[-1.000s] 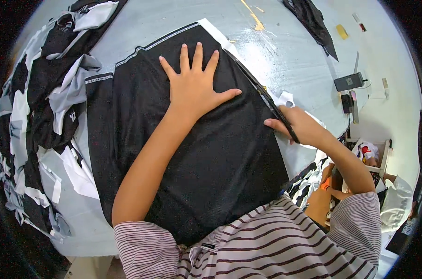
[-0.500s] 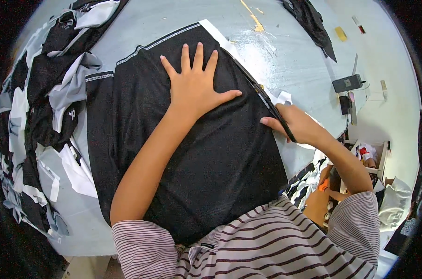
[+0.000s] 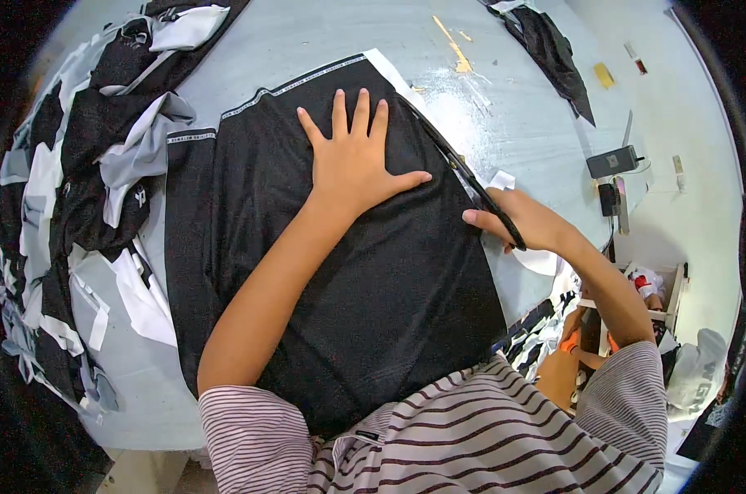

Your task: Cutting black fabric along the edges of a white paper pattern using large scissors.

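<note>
A wide sheet of black fabric [image 3: 348,288] with a pale printed strip along its far edge lies in front of me on the table. My left hand [image 3: 353,169] rests flat on it, fingers spread, palm down. At the fabric's right edge my right hand [image 3: 525,218] grips the handles of long black scissors [image 3: 463,171]. Their blades run along that edge, pointing to the far left; whether they are parted is hard to see. A narrow white strip [image 3: 387,70] shows beyond the fabric's right edge, near the far corner.
Black, white and grey cloth pieces [image 3: 126,148] are heaped along the left side. A black cloth [image 3: 554,62] lies far right on the pale table [image 3: 282,37]. A dark box-shaped device [image 3: 614,161] sits at right. Below stands a bin of scraps [image 3: 541,337].
The whole view has shifted slightly, so the fabric and heap appear a little further right and lower. My left hand stays flat on the fabric; the right still holds the scissors.
</note>
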Motion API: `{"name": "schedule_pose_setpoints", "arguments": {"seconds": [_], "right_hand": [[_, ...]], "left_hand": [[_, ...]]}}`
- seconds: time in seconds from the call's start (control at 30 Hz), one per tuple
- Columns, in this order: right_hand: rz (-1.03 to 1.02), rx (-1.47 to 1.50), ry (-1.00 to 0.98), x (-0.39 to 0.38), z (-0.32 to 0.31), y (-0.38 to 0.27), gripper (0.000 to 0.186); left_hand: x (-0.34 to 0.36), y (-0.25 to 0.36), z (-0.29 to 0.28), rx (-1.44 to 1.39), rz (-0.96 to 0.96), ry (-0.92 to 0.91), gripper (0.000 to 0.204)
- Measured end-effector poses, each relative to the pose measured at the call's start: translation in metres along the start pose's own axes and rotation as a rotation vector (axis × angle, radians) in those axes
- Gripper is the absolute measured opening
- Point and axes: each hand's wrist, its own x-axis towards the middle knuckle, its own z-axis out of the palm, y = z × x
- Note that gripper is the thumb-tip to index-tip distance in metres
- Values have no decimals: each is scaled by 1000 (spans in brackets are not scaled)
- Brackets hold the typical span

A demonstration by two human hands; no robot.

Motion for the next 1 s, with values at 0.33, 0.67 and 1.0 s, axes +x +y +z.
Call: {"name": "schedule_pose_setpoints", "arguments": {"seconds": [0.33,0.67,1.0], "right_hand": [[-4,93,29,5,3,-1,56],[-35,-11,327,-35,36,61,71],[-189,93,402,-67,40,95,69]], "left_hand": [[-1,-4,-2,0,-10,-5,110],[9,2,-19,42,17,-122,105],[20,-9,-31,41,-9,-347,88]]}}
